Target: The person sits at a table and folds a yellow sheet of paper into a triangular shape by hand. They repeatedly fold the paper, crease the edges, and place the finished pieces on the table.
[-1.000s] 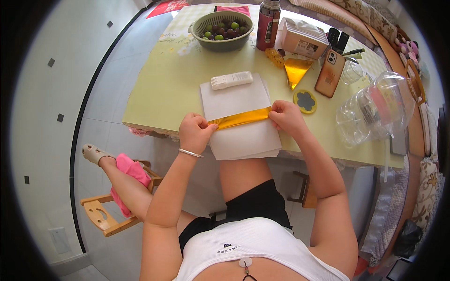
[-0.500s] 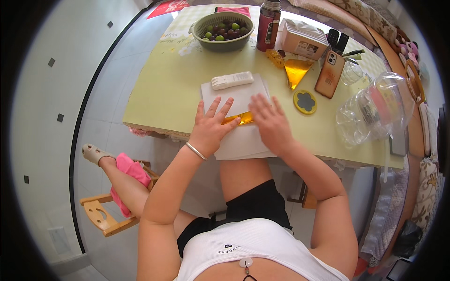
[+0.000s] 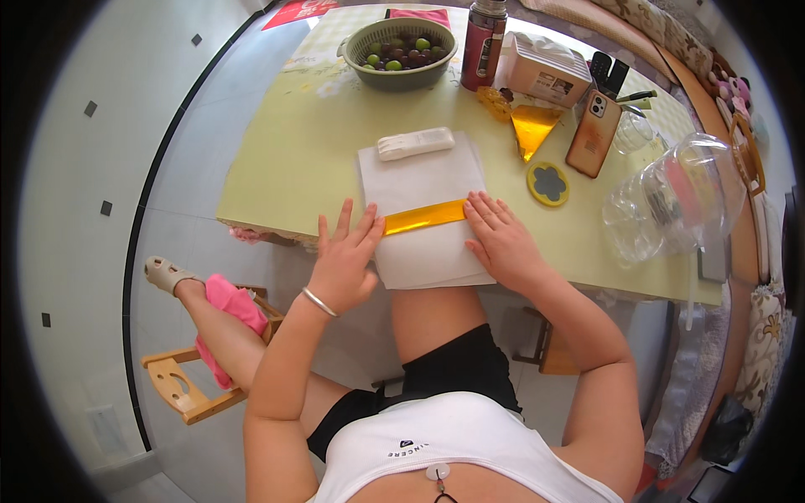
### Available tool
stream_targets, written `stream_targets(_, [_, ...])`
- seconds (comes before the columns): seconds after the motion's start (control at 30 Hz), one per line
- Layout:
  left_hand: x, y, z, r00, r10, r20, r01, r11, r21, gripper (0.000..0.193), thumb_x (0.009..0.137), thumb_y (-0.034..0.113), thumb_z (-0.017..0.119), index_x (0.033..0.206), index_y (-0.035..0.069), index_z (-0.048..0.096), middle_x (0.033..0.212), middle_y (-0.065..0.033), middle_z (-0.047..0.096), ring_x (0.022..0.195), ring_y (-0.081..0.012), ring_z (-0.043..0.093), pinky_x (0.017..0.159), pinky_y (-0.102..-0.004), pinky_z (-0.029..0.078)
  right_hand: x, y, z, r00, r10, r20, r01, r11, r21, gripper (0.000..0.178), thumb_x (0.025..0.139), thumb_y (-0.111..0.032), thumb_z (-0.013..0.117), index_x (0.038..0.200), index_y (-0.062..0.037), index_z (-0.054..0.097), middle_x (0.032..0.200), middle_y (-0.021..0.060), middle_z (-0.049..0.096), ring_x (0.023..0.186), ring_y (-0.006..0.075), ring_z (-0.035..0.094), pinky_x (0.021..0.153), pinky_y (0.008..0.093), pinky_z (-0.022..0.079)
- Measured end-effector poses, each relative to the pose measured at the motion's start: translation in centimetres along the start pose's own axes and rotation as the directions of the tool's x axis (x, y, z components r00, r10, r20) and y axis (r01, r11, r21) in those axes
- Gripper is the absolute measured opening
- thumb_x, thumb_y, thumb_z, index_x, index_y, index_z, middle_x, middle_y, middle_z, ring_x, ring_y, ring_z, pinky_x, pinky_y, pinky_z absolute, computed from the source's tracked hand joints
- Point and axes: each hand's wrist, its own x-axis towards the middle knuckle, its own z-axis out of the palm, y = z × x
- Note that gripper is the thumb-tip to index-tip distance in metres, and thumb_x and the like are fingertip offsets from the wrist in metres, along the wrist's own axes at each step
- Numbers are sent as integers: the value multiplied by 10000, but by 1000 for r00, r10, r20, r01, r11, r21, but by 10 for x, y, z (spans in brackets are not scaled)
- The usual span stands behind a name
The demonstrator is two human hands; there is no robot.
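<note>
A shiny gold strip of folded foil paper (image 3: pixel 425 218) lies across a stack of white paper (image 3: pixel 422 182) at the table's near edge. My left hand (image 3: pixel 345 258) rests at the strip's left end, fingers spread, with a silver bangle on the wrist. At the strip's right end, my right hand (image 3: pixel 501 239) lies flat with its fingertips on the foil and paper. Neither hand grips anything. A long white packet (image 3: pixel 415 144) sits on the far part of the paper stack.
Beyond the paper stand a basket of grapes (image 3: pixel 398 77), a dark red flask (image 3: pixel 484 46) and a tissue box (image 3: pixel 547 71). Rightward are a gold foil triangle (image 3: pixel 533 128), a round yellow-rimmed disc (image 3: pixel 547 184), a phone (image 3: pixel 592 134) and a big clear plastic bottle (image 3: pixel 671 201).
Both hands have moved apart along the gold strip, the left leftward and the right slightly rightward and nearer. More of the strip now shows between them.
</note>
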Motion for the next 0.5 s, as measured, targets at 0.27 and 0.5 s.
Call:
stream_targets(0.27, [56, 61, 42, 982, 142, -120, -157, 980, -119, 1005, 845, 634, 638, 1505, -62, 338, 1612, -227, 279, 1520, -372, 212, 1226, -510, 158, 20, -1, -4, 989, -120, -86, 98, 968, -231, 412, 871, -103, 577, 1250, 56, 610, 1303, 198, 634, 1235, 311, 601, 1156, 504, 356])
stream_targets(0.5, [12, 43, 51, 961, -27, -274, 14, 999, -53, 968, 849, 630, 635, 1452, -90, 404, 1550, -295, 347, 1470, -404, 315, 1190, -531, 243, 24, 31, -12, 984, -168, -63, 143, 946, -292, 322, 843, -78, 582, 1147, 15, 632, 1037, 125, 660, 970, 285, 637, 1095, 503, 429])
